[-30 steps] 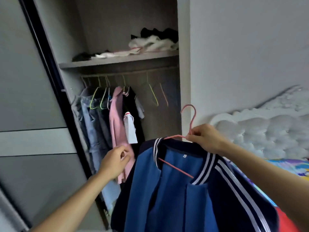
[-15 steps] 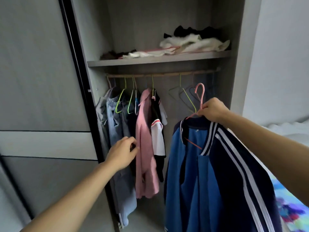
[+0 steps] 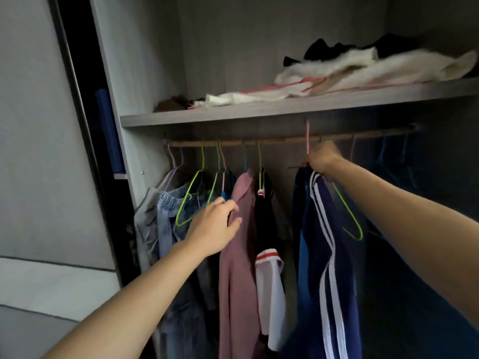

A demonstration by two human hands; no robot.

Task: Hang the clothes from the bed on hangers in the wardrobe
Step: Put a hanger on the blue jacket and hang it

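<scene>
Jacket [image 3: 318,242], navy with blue front panels and white stripes, hangs from a pink hanger [image 3: 307,137] at about 3 o'clock of centre in my view. It is inside the wardrobe [image 3: 134,73], below the rail [image 3: 280,142].

My right hand [image 3: 322,158] reaches up from 4 o'clock with the arm nearly straight. Its fingers are curled tight round the hanger's neck, just above the collar. The hook stands upright, its top above the rail and just under the shelf [image 3: 259,112]; I cannot tell whether it has caught the rail.

My left hand [image 3: 215,229] extends from 7 o'clock, knuckles toward me. Its fingers are curled against the shoulder of a pink garment [image 3: 238,268] hanging at 6 o'clock; I cannot tell whether they pinch the cloth or merely press it.

Denim pieces [image 3: 168,224] hang at 9 o'clock of that hand. An empty green hanger [image 3: 348,218] hangs just beside the jacket, at its 3 o'clock. Pale cloth [image 3: 363,68] lies on the shelf at 1 o'clock.
</scene>
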